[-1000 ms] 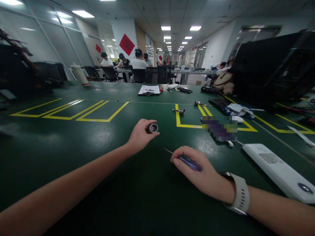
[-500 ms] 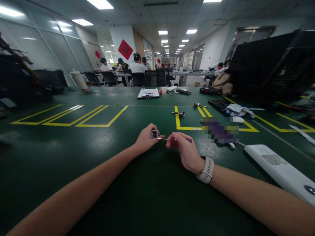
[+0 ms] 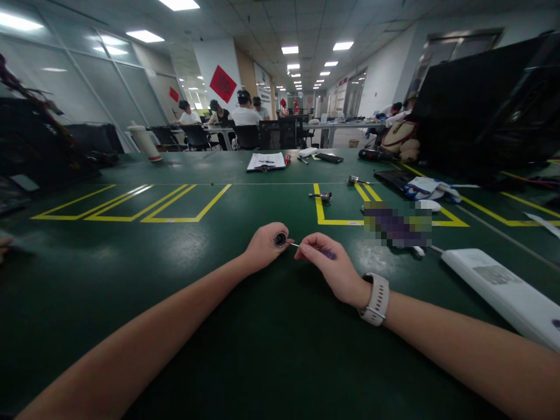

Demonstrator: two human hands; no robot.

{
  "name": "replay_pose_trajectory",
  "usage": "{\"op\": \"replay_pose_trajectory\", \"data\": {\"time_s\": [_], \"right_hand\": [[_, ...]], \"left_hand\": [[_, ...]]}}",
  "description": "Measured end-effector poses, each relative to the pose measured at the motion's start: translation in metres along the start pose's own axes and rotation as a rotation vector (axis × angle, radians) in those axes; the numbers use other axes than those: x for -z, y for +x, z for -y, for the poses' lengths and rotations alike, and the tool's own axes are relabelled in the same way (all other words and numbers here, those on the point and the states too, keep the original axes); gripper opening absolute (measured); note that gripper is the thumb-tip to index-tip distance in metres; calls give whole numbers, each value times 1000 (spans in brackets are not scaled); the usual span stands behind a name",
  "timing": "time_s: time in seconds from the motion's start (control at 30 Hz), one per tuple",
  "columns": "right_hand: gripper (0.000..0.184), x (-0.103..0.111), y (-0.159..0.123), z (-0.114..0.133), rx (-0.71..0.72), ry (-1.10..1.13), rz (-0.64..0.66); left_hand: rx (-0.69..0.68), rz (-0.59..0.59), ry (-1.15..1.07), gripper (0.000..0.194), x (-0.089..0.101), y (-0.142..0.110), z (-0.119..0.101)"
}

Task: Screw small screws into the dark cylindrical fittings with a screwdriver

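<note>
My left hand (image 3: 265, 248) is closed around a metal hole saw (image 3: 280, 239), whose round open end faces me. In my right hand (image 3: 328, 265) is a screwdriver (image 3: 329, 254) with a thin metal shaft and a purple handle, pinched between thumb and fingers. Its shaft points left to the side of the hole saw, by my left fingertips; whether the tip touches is hidden. Two similar hole saws lie beyond my hands: one hole saw (image 3: 324, 197) across the yellow tape, another hole saw (image 3: 355, 179) farther back.
A white power bank-like box (image 3: 503, 291) lies at right, with a blurred purple object (image 3: 394, 224) near it. Beyond are gloves (image 3: 431, 189), a clipboard (image 3: 266, 161) and a black phone-like slab (image 3: 329, 157). A white cup (image 3: 146, 143) stands back left; a black monitor (image 3: 485, 111) stands right.
Both hands have come slightly closer together, and less of the screwdriver's shaft shows between them. The hole saw's opening has turned a little. The whole view has shifted slightly.
</note>
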State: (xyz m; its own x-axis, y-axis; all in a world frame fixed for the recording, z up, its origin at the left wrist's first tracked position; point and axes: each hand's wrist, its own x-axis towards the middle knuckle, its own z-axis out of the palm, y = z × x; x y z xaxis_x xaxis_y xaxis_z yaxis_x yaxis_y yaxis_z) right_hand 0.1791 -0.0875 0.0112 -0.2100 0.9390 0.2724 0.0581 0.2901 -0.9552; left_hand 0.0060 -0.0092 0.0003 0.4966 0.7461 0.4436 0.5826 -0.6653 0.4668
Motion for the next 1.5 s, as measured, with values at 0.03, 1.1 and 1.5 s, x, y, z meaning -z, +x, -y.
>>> {"op": "replay_pose_trajectory", "data": {"time_s": [0.03,1.1,1.5], "right_hand": [[17,0,-1,2,7,-42,11],[14,-2,3,-6,-212,459,-32],[14,-4,2,-5,-165,430,-71]], "left_hand": [[-12,-3,9,17,0,0,0],[57,46,-194,15,2,-2,-6],[69,-27,-175,20,-2,-3,0]]}}
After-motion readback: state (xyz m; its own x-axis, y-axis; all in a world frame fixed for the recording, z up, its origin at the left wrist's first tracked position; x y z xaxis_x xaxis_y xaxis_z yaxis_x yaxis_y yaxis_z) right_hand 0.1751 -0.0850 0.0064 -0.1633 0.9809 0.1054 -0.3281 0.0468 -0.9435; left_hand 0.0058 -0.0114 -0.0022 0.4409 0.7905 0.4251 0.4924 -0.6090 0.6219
